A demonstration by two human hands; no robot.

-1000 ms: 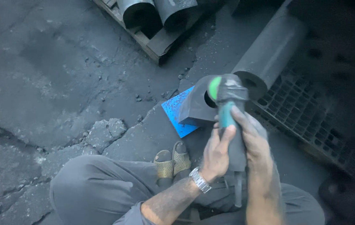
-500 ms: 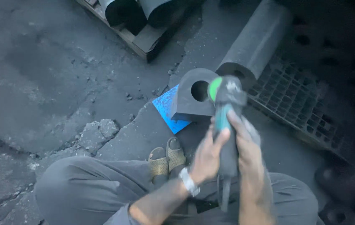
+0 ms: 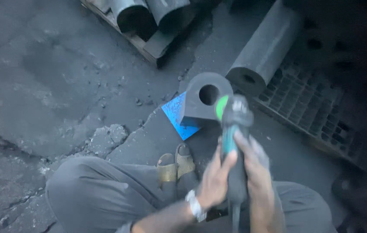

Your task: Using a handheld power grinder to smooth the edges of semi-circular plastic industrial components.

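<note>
Grey grinder (image 3: 234, 142) gripped between left hand (image 3: 214, 181) and right hand (image 3: 256, 172).

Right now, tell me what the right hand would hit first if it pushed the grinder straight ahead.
The right hand points up the angle grinder, whose green-rimmed head already sits at the dark block with the round hole. That block probably comes first; depth is unclear.

Dim, cracked concrete floor (image 3: 54, 69), wooden pallet (image 3: 140, 43)
</note>
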